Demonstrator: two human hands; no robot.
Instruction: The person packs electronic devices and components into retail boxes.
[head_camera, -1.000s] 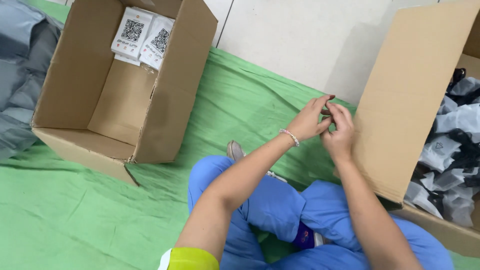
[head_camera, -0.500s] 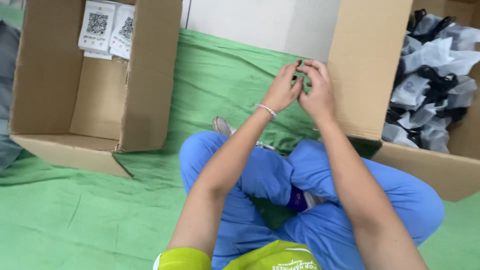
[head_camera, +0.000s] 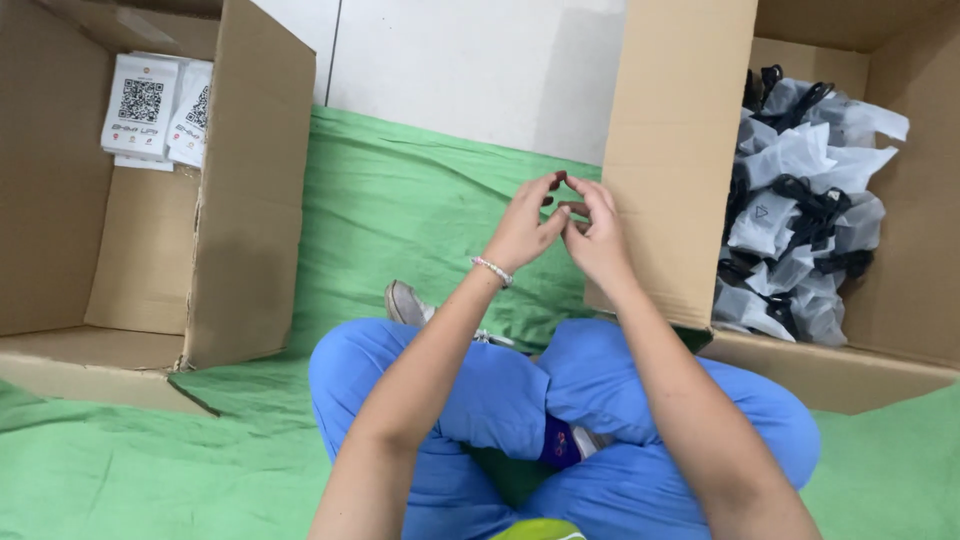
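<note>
I sit cross-legged in blue trousers on a green cloth (head_camera: 400, 210). Both hands are raised together in front of me, fingertips meeting. My left hand (head_camera: 525, 228), with a beaded bracelet on its wrist, and my right hand (head_camera: 598, 240) pinch a small dark piece (head_camera: 561, 180) between their fingertips; what it is is too small to tell. The hands hover just left of the upright flap of the cardboard box on the right (head_camera: 675, 150).
The right box holds several grey-white plastic pouches with black cords (head_camera: 800, 220). A second open cardboard box (head_camera: 245, 200) at the left holds white packets with square code prints (head_camera: 150, 105). A white wall or floor panel lies beyond the cloth.
My hands have stayed joined at the fingertips on the small dark piece. The view has swung, so more of the right box's inside shows.
</note>
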